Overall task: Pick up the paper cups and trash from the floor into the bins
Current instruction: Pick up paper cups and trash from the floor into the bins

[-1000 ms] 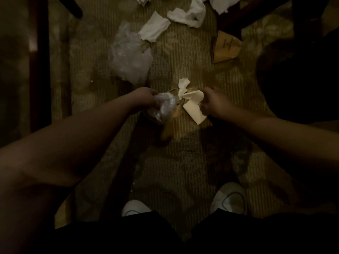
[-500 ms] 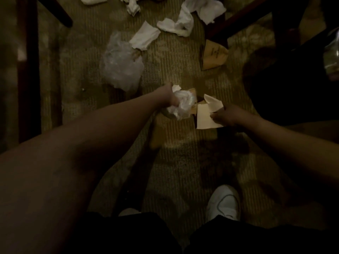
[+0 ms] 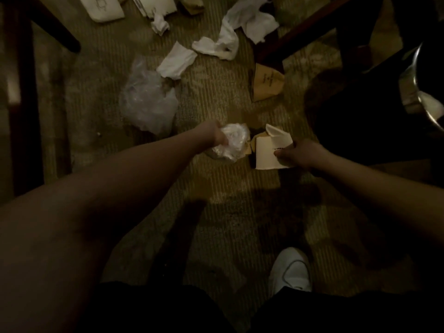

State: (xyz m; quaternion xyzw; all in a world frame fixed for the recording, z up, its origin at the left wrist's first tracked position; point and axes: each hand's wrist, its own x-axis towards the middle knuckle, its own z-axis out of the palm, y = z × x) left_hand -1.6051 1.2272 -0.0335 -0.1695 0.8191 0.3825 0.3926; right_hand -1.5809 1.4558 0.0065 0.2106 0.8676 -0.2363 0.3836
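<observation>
While your left hand (image 3: 212, 137) clutches a crumpled plastic wad (image 3: 231, 141) and your right hand (image 3: 298, 155) pinches a flattened paper cup (image 3: 269, 152), both gathered for the bin (image 3: 422, 92) at the carpet's right edge, tissues (image 3: 176, 61) and a brown cup (image 3: 266, 82) lie beyond on the carpet (image 3: 228, 224).

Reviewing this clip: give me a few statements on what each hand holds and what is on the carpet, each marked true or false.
1. The left hand grips crumpled clear plastic. True.
2. The right hand is empty. False: it pinches a flattened white paper cup.
3. A brown paper piece lies on the carpet. True.
4. No tissues remain on the floor. False: a crumpled white tissue lies beside a clear plastic bag.
</observation>
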